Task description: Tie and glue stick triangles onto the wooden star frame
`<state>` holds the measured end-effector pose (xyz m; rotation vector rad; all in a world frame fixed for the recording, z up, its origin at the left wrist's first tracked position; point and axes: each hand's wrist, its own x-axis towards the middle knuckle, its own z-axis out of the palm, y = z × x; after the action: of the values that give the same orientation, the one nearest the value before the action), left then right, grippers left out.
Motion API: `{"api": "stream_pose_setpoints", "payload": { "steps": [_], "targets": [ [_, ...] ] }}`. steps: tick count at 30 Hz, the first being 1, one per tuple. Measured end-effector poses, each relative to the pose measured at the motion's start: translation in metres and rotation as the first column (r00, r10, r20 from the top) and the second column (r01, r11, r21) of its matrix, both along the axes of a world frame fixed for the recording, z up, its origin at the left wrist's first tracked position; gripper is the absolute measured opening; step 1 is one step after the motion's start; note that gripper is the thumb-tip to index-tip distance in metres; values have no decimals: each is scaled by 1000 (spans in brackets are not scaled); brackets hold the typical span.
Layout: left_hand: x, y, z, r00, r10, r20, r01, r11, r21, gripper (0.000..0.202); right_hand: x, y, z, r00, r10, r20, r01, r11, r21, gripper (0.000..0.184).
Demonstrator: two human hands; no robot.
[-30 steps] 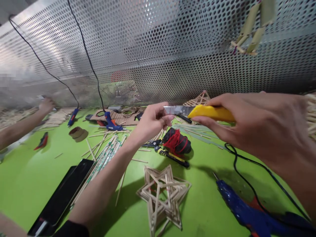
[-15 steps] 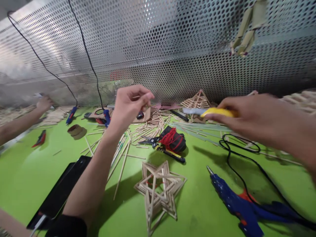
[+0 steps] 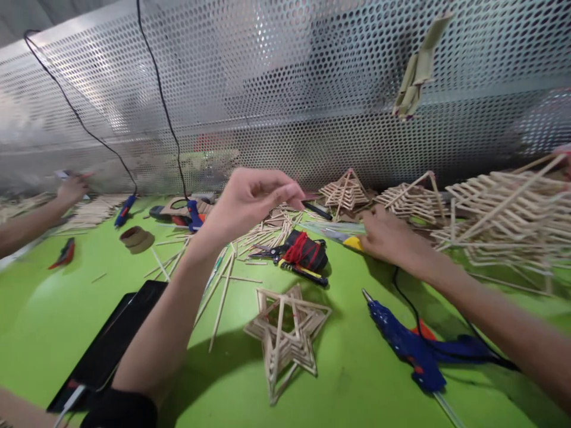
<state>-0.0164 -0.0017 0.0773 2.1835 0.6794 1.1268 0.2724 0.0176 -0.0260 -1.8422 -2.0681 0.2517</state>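
My left hand (image 3: 263, 199) is raised above the middle of the table, thumb and fingers pinched together; what lies between them is too small to make out. Lower down, my right hand (image 3: 386, 235) is at the tabletop with its fingers curled over a yellow-handled knife (image 3: 352, 242), most of which is hidden under the hand. In front of me lies a star frame (image 3: 292, 356) of thin wooden sticks. Beyond it are scissors (image 3: 267, 252), a black bundle wound with red cord (image 3: 306, 249) and a yellow-and-black cutter (image 3: 307, 274).
A blue glue gun (image 3: 405, 345) with its cable lies at right. Stick frames (image 3: 513, 208) are stacked at back right, before a perforated metal panel (image 3: 276, 107). Loose sticks (image 3: 223, 297) and a black phone (image 3: 107, 345) lie left. Another person's hand (image 3: 71, 187) is far left.
My right hand has come down and to the left with the yellow-handled knife, reaching the tabletop. My left hand, still pinched, has shifted slightly right and down. The view has turned rightward.
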Motion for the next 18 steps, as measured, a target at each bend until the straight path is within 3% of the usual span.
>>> {"api": "stream_pose_setpoints", "payload": {
  "steps": [2, 4, 6, 8, 11, 14, 18],
  "targets": [
    [6, -2, -2, 993, -86, -77, 83, 995, -51, 21, -11, -12, 13, 981, 60, -184, -33, 989, 145, 37],
    [10, -1, -5, 985, -160, -72, 153, 984, -91, 19, -26, -27, 28, 906, 201, -373, -124, 968, 220, 42],
    [13, 1, -9, 980, -199, 4, 198, 975, -104, 15, -43, -44, 42, 761, 352, -545, -266, 936, 232, 43],
    [16, 3, -14, 967, -240, 86, 249, 962, -115, 13, -59, -60, 49, 602, 424, -676, -365, 900, 239, 45],
    [20, 5, -20, 944, -298, 143, 316, 941, -125, 13, -78, -75, 49, 402, 440, -803, -410, 871, 272, 44],
    [26, 4, -25, 927, -320, 197, 348, 928, -132, 13, -91, -77, 45, 229, 428, -874, -375, 867, 327, 32],
    [34, 0, -35, 885, -379, 269, 432, 885, -174, 14, -96, -76, 44, 93, 395, -914, -331, 878, 346, 9]
  ]
}}
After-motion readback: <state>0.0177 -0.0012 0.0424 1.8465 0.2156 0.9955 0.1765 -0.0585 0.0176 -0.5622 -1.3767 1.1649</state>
